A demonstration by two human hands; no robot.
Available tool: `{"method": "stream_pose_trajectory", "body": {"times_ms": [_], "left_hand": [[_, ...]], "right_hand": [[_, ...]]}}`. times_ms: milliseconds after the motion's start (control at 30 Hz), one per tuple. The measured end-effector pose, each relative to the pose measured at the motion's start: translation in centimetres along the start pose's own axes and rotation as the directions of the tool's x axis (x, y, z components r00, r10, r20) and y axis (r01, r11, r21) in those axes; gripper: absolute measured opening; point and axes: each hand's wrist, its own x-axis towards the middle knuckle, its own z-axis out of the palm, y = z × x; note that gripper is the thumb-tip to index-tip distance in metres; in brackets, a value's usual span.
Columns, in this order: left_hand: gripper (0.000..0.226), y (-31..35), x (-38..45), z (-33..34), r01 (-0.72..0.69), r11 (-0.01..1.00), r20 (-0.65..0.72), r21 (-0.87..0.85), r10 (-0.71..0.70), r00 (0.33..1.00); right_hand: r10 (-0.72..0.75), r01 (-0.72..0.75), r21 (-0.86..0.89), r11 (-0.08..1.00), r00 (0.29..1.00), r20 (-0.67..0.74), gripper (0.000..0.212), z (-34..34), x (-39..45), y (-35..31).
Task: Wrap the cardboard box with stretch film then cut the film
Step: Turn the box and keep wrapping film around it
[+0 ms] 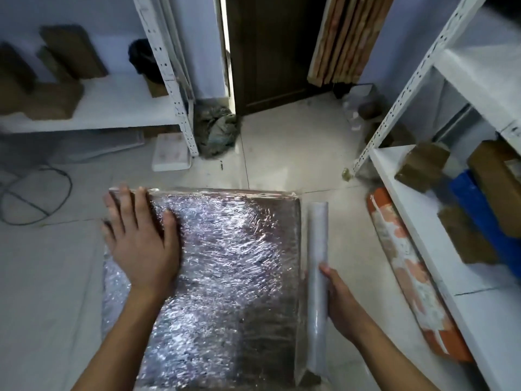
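A large flat cardboard box (231, 272) stands in front of me, its top face covered in crinkled, shiny stretch film. My left hand (141, 235) presses flat on the box's far left corner, fingers spread. The stretch film roll (317, 249) lies along the box's right edge, upright against its side. My right hand (338, 297) grips the roll around its middle from the right.
White metal shelving (417, 221) holding small cardboard boxes runs along the right, with an orange and white cylinder (408, 277) on the floor beside it. Another shelf (98, 108) stands at the far left. A dark door (267, 52), a rag heap and a cable lie beyond on the tiled floor.
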Motion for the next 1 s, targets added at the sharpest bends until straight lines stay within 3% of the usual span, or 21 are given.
{"method": "stream_pose_trajectory", "body": {"times_ms": [67, 167, 300, 367, 467, 533, 667, 833, 1000], "left_hand": [[0.062, -0.2, -0.6, -0.4, 0.006, 1.000, 0.011, 0.024, -0.007, 1.000], [0.065, 0.0, -1.3, -1.1, 0.005, 0.994, 0.055, 0.111, -0.012, 0.998], [0.067, 2.5, -2.0, -2.7, 0.082, 0.973, 0.059, 0.216, -0.097, 0.994], [0.067, 5.9, -3.4, -3.2, -0.002, 0.983, 0.035, 0.185, -0.005, 0.999], [0.061, 11.2, -7.8, -1.3, -0.285, 0.952, 0.068, 0.111, 0.279, 0.958], [0.058, 12.7, -10.4, 1.0, -0.352, 0.934, 0.124, 0.057, 0.344, 0.931], [0.056, 12.8, -10.3, 3.1, -0.308, 0.951, 0.135, 0.038, 0.300, 0.944], [0.074, 12.5, -10.8, 2.3, -0.247, 0.966, 0.125, 0.080, 0.236, 0.964], [0.093, 12.7, -11.9, 2.6, -0.193, 0.971, 0.164, 0.141, 0.170, 0.972]], "right_hand": [[0.062, -0.061, -0.009, 0.998, 0.998, 0.027, 0.043, -0.2, 0.2, 0.3], [0.054, -0.043, -0.117, 0.992, 0.994, 0.092, 0.069, -0.4, -0.4, 0.2], [0.000, 0.032, -0.215, 0.976, 0.989, 0.148, 0.060, -0.4, -0.6, 0.1], [0.006, 0.034, -0.233, 0.972, 0.986, 0.169, 0.056, -0.4, -0.2, 0.2], [0.012, 0.028, -0.217, 0.976, 0.984, 0.179, 0.057, -0.1, 0.2, 0.6], [-0.013, 0.051, -0.211, 0.976, 0.984, 0.176, 0.049, 0.0, 0.4, 1.0], [-0.113, 0.137, -0.177, 0.975, 0.984, 0.141, 0.020, 0.0, 1.0, 1.6], [-0.186, 0.214, -0.169, 0.962, 0.968, 0.170, 0.036, 0.6, 1.0, 1.6], [-0.199, 0.222, -0.124, 0.967, 0.964, 0.177, 0.027, 0.5, 1.2, 2.2]]}}
